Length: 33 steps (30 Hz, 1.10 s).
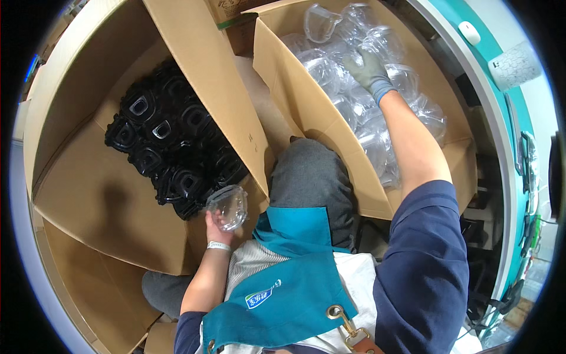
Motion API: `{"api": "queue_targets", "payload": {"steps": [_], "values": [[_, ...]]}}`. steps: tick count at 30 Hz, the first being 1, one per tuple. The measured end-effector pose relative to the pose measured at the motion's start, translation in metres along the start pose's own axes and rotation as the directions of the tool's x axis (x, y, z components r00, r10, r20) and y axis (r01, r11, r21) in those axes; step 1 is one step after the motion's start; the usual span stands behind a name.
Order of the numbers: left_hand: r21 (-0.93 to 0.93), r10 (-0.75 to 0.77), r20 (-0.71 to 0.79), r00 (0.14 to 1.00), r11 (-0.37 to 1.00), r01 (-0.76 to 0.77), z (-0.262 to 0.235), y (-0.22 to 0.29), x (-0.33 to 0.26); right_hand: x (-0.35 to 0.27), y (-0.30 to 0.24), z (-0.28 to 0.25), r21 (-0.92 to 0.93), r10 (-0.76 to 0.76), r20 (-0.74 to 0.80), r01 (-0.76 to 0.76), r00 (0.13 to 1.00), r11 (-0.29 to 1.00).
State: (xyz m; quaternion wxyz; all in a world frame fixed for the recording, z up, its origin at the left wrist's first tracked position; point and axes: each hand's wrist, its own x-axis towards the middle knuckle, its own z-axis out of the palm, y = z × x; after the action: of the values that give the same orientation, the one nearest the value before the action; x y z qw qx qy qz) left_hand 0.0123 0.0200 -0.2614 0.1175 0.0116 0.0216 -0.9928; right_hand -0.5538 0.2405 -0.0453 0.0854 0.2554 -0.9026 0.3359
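My left hand (216, 227) holds a clear plastic lid (227, 206) at the near edge of the left cardboard box (88, 194). That box holds a pile of black plastic trays (171, 150). My right hand (369, 69), in a grey glove, reaches into the right cardboard box (295, 100) and rests on a heap of clear plastic lids (354, 88). Whether it grips one of them is hidden by the glove and the glare.
My knee in grey trousers (312, 177) sits between the two boxes, and a teal apron (283, 283) hangs below it. A raised box flap (206, 76) divides the boxes. A curved white and teal wall (489, 88) runs along the right.
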Motion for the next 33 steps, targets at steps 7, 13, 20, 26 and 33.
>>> {"api": "queue_targets", "payload": {"steps": [7, 13, 20, 26, 33], "values": [[0.637, 0.627, -0.703, 0.336, 0.345, 0.689, -0.024, -0.008, -0.002, -0.009, -0.022, -0.009, -0.692, 0.251, 0.512, 0.222, 0.821, 0.687], [0.563, 0.503, -0.804, 0.317, 0.473, 0.678, 0.028, -0.011, 0.006, -0.042, 0.050, -0.038, -0.519, -0.173, 0.342, 0.339, 0.924, 0.785], [0.815, 0.590, -0.532, 0.607, 0.552, 0.178, 0.145, -0.036, 0.037, -0.110, -0.074, -0.110, 0.077, -0.258, -0.364, 0.305, 0.895, 0.949], [0.458, -0.151, -0.208, 0.966, 0.858, 0.233, 0.286, -0.098, 0.069, -0.219, -0.195, -0.115, 0.536, -0.866, -0.196, 0.789, 0.461, 0.299], [0.411, 0.096, -0.685, 0.722, 0.869, 0.275, 0.229, -0.057, 0.038, -0.219, -0.221, -0.098, 0.649, -0.927, -0.010, 0.708, 0.374, 0.278]]}}
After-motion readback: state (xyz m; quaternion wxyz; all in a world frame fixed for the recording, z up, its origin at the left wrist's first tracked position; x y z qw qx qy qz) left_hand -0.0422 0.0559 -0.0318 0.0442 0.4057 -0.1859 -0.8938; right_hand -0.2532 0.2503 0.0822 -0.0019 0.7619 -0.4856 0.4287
